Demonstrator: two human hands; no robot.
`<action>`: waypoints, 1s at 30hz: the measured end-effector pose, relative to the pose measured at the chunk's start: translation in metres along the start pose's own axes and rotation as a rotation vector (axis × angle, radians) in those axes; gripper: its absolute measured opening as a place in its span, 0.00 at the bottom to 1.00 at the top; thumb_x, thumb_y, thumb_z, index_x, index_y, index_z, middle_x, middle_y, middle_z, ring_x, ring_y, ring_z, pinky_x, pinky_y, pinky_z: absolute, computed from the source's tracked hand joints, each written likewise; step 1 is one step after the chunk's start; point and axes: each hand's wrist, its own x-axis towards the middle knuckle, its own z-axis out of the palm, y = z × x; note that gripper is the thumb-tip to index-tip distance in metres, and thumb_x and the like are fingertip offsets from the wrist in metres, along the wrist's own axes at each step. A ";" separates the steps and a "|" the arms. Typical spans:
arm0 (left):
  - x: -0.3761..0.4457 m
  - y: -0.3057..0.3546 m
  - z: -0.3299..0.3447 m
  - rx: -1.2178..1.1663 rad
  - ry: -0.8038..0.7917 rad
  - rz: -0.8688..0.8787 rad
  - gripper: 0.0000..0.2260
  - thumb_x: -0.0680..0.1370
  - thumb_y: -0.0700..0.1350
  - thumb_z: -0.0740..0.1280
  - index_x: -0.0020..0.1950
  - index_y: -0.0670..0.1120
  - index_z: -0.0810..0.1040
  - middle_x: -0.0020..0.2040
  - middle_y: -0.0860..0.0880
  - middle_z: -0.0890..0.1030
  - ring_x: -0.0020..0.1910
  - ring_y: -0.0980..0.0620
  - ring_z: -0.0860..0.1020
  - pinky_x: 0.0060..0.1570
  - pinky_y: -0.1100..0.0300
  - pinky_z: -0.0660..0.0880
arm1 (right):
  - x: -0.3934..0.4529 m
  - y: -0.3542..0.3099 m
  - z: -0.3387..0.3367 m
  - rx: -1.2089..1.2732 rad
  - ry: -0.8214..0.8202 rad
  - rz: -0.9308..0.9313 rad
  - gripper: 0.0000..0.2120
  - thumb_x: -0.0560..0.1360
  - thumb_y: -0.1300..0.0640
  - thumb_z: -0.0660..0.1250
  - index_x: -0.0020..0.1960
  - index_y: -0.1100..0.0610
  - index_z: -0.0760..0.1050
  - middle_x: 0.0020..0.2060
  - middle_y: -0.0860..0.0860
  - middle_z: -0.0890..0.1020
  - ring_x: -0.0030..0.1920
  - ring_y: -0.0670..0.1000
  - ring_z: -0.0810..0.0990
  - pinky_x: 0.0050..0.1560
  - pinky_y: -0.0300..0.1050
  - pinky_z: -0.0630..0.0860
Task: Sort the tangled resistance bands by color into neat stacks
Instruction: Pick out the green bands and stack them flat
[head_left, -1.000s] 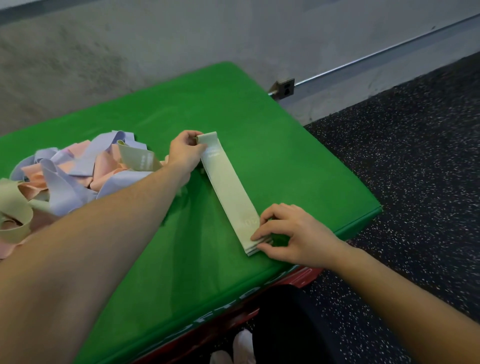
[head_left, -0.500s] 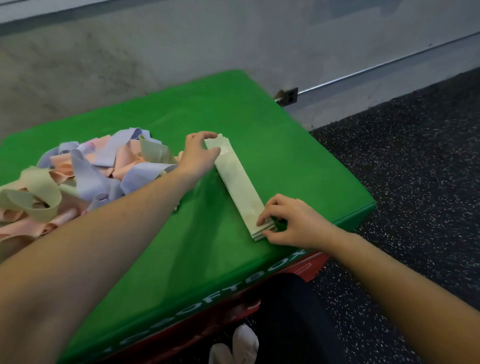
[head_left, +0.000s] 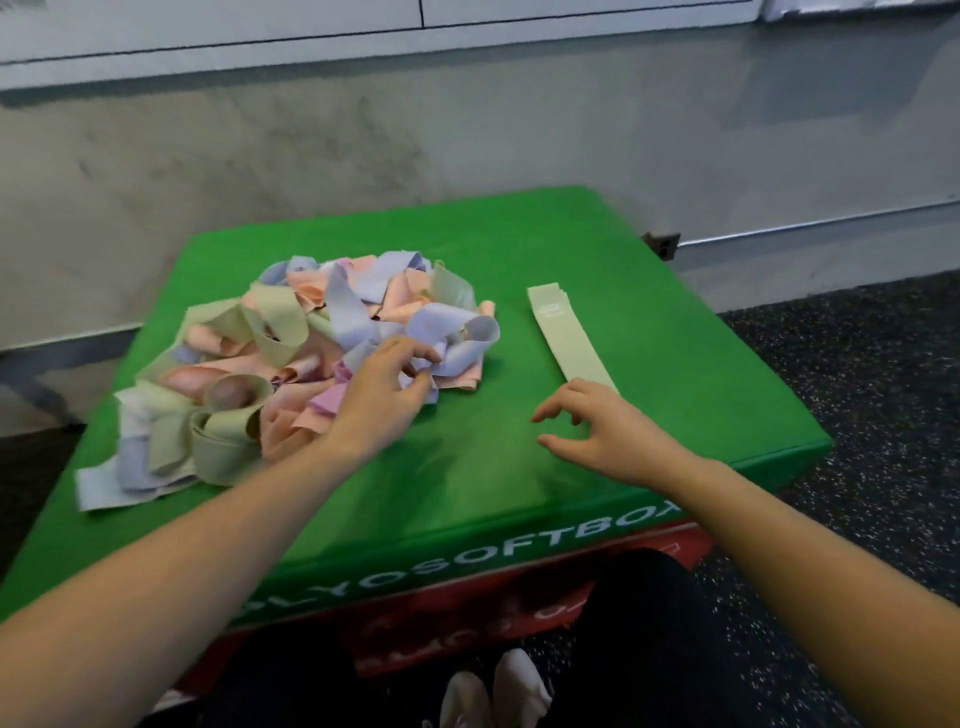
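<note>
A tangled pile of resistance bands (head_left: 291, 358) in pale green, lilac, peach and pink lies on the left half of the green soft box (head_left: 701, 374). A flat stack of pale green bands (head_left: 569, 338) lies alone to the right of the pile. My left hand (head_left: 387, 389) rests on the pile's right edge, its fingertips pinching a lilac band (head_left: 457, 338). Over the box near the stack's near end, my right hand (head_left: 602, 431) hovers with fingers spread and nothing in it.
The green box sits on a red box (head_left: 670, 545) against a grey concrete wall (head_left: 467, 130). Dark speckled rubber floor (head_left: 857, 364) lies to the right. My shoes (head_left: 493, 691) show below the box's front edge. Bare green surface lies between pile and stack.
Both hands have let go of the pale green stack. My left hand moved left onto the tangled pile; my right hand lifted off the stack's near end. The view pulled back.
</note>
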 end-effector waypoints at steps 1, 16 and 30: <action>-0.010 -0.008 -0.012 0.029 0.027 0.011 0.08 0.77 0.36 0.67 0.50 0.49 0.79 0.47 0.53 0.76 0.45 0.60 0.74 0.46 0.58 0.70 | 0.006 -0.009 0.005 -0.002 -0.012 -0.011 0.10 0.76 0.52 0.72 0.56 0.45 0.79 0.51 0.45 0.77 0.49 0.34 0.71 0.49 0.31 0.67; -0.115 -0.115 -0.115 0.217 0.385 -0.217 0.15 0.75 0.52 0.66 0.59 0.48 0.77 0.63 0.51 0.74 0.66 0.50 0.70 0.62 0.51 0.66 | 0.108 -0.147 0.096 0.162 -0.090 -0.172 0.07 0.78 0.56 0.68 0.55 0.48 0.79 0.49 0.43 0.83 0.48 0.43 0.80 0.49 0.36 0.74; -0.124 -0.128 -0.109 0.145 0.440 -0.230 0.24 0.73 0.57 0.66 0.64 0.45 0.74 0.64 0.46 0.77 0.65 0.47 0.74 0.65 0.43 0.72 | 0.205 -0.235 0.152 -0.056 -0.062 -0.232 0.20 0.77 0.54 0.68 0.68 0.51 0.73 0.63 0.51 0.79 0.59 0.51 0.77 0.60 0.50 0.75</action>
